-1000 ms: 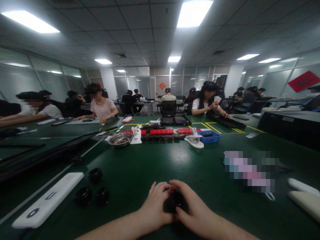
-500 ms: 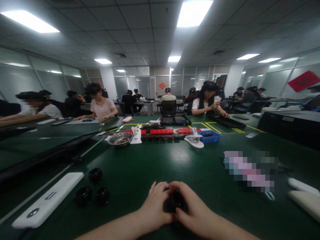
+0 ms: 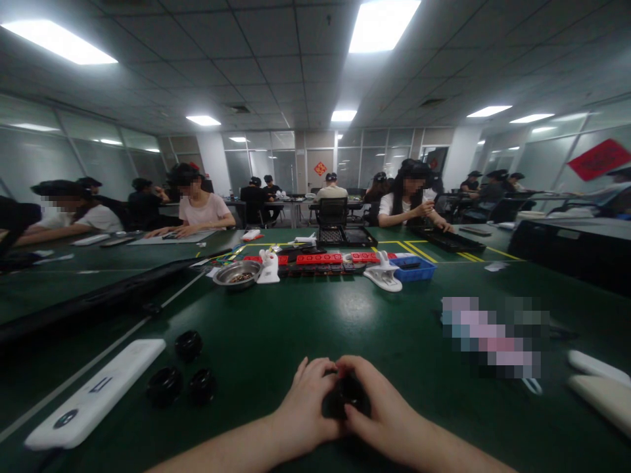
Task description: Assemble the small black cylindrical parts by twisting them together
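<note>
A small black round part [image 3: 346, 396] rests on the green table [image 3: 315, 322] close to the near edge, and both of my hands are closed around it. My left hand [image 3: 305, 401] cups its left side with fingers curled over the top. My right hand [image 3: 382, 407] grips its right side, thumb and fingertips pressed on it. Most of the part is hidden between my fingers. Three similar black round parts [image 3: 180, 374] lie to the left, beside a long white flat device [image 3: 93, 394].
Mid-table stand a metal bowl [image 3: 237, 273], a row of red blocks [image 3: 320, 259], a white clip holder [image 3: 383, 276] and a blue tray [image 3: 413, 268]. White objects [image 3: 599, 384] lie at the right edge. A black rail [image 3: 98, 299] runs along the left. Several people sit at the tables beyond.
My hands stay closed on the black part with only slight finger shifts. The black rail at the left and a person's arm there have moved a little.
</note>
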The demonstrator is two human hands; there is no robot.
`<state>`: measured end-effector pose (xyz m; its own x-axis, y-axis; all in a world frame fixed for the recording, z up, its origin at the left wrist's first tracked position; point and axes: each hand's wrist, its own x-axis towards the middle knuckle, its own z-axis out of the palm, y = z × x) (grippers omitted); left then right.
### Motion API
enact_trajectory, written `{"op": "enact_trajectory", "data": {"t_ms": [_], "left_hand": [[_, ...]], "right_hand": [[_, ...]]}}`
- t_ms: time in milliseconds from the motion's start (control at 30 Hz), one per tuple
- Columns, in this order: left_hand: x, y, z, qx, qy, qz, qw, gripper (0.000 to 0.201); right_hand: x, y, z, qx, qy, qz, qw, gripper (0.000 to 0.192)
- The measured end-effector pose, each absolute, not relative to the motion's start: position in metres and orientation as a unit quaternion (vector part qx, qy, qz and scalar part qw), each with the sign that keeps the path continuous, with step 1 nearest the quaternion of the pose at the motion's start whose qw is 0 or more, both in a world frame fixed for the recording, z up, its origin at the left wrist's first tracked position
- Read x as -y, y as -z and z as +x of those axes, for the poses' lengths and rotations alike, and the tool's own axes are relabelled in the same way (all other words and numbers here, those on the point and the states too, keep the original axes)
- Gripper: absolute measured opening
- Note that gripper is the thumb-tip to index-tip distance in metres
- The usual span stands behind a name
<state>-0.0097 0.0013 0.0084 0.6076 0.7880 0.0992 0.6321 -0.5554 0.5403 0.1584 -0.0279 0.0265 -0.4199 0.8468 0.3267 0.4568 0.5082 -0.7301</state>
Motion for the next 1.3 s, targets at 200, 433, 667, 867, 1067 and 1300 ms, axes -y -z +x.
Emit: {"op": "enact_trajectory", "data": {"t_ms": [200, 433, 667, 867, 1067, 1300], "left_hand": [[-0.002, -0.0078, -0.0093, -0.409, -0.168, 0.867, 0.23, 0.048], [-0.002, -0.007, -0.0095, -0.412, -0.163, 0.867, 0.228, 0.056], [-0.0032, -0.0058, -0.0101, -0.405, -0.168, 0.868, 0.232, 0.049], [-0.0009, -0.0094, -0.0092, -0.41, -0.172, 0.865, 0.233, 0.054], [-0.0028, -0.006, -0.01, -0.409, -0.167, 0.866, 0.234, 0.055], [-0.0044, -0.0032, -0.01, -0.407, -0.171, 0.867, 0.233, 0.048]], "right_hand": [[0.0285, -0.0279, 0.1585, 0.791, -0.259, -0.421, 0.361, 0.054], [0.0266, -0.0259, 0.1573, 0.778, -0.269, -0.451, 0.346, 0.041], [0.0281, -0.0275, 0.159, 0.796, -0.268, -0.411, 0.355, 0.056], [0.0243, -0.0257, 0.1574, 0.771, -0.273, -0.459, 0.346, 0.044], [0.0295, -0.0284, 0.1584, 0.807, -0.281, -0.387, 0.346, 0.057], [0.0234, -0.0218, 0.1588, 0.767, -0.247, -0.462, 0.371, 0.045]]}}
